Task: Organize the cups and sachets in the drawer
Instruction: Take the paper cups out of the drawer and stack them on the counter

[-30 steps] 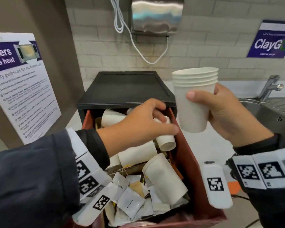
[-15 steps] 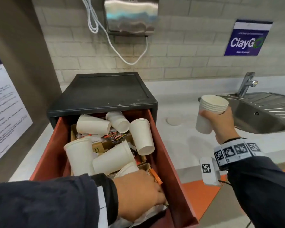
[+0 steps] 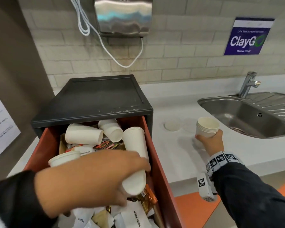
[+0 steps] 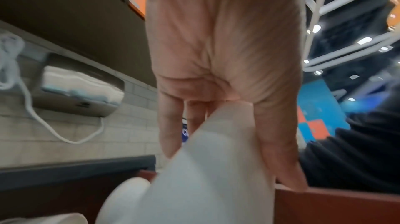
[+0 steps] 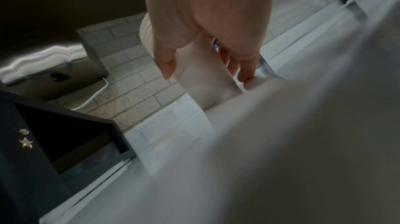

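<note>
**Two Hands, Both Holding Cups**

Two hands are busy here. The left hand [image 3: 92, 180] reaches down into the red drawer [image 3: 161, 181]. Its fingers and thumb wrap around one white paper cup [image 3: 135, 183] that lies on its side near the right wall of the drawer. The open end of the cup points toward the person.

The right hand [image 3: 211, 143] is over the white counter [image 3: 171, 152], next to the metal sink [image 3: 247, 119]. Its fingers curl around a stack of white cups [image 3: 206, 126] that stands upright. The bottom of the stack is right at the counter, but I cannot tell if it touches.

More loose cups [image 3: 84, 134] lie tipped over in the back of the drawer. Paper sachets [image 3: 133, 218] are piled at the front, some marked "White Sugar" and "Coffee". The drawer sticks out of a black box [image 3: 95, 99] on the counter.
</note>
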`<state>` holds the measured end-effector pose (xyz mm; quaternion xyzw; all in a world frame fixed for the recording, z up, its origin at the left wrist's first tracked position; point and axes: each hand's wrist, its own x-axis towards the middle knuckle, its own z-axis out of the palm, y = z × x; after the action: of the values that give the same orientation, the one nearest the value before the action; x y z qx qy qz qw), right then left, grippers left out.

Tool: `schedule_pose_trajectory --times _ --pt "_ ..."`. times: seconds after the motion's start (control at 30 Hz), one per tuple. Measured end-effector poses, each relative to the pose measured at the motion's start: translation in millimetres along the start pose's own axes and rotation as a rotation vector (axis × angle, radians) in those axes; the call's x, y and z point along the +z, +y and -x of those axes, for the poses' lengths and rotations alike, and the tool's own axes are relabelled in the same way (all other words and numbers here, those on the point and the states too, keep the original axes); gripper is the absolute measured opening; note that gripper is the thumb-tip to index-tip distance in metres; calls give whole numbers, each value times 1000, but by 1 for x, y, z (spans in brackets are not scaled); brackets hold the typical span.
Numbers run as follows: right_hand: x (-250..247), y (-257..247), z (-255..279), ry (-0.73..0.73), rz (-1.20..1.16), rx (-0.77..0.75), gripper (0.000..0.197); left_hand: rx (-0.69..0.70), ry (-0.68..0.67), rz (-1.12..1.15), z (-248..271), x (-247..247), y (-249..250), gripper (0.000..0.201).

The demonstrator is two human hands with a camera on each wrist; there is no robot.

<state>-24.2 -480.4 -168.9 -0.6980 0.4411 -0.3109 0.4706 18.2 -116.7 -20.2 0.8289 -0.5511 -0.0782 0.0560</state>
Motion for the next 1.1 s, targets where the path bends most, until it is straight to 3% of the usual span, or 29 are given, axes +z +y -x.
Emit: schedule_pose_trajectory --times 0.07,0.13,0.27,0.4,0.5,0.6,0.7,0.8,0.93,1.1 --pt "-2 0 0 -18 60 38 73 -84 -44 145 11 -1 18 74" --pt "-5 0 -1 -70 123 76 76 -130 135 251 18 -21 16 68" --pt "-16 2 -3 -173 301 169 85 -152 311 439 27 -35 17 57" --pt "-32 -4 0 -321 345 244 56 -169 470 693 29 -32 7 52" --pt "-43 -19 4 -418 306 288 48 -188 546 900 30 -29 -1 53" --pt "-49 -60 23 -485 239 246 27 -206 600 1096 31 -27 -1 59" --pt "-50 -116 56 -548 106 103 13 -188 666 1297 31 -24 -1 57" --pt "-44 -166 101 -690 -75 -27 25 -194 777 1437 29 -23 2 46" --pt "-29 -212 166 -975 -219 -127 57 -204 872 1480 26 -23 12 60" --pt "2 -227 216 -1181 -527 -90 45 -230 837 1367 27 -16 15 59"
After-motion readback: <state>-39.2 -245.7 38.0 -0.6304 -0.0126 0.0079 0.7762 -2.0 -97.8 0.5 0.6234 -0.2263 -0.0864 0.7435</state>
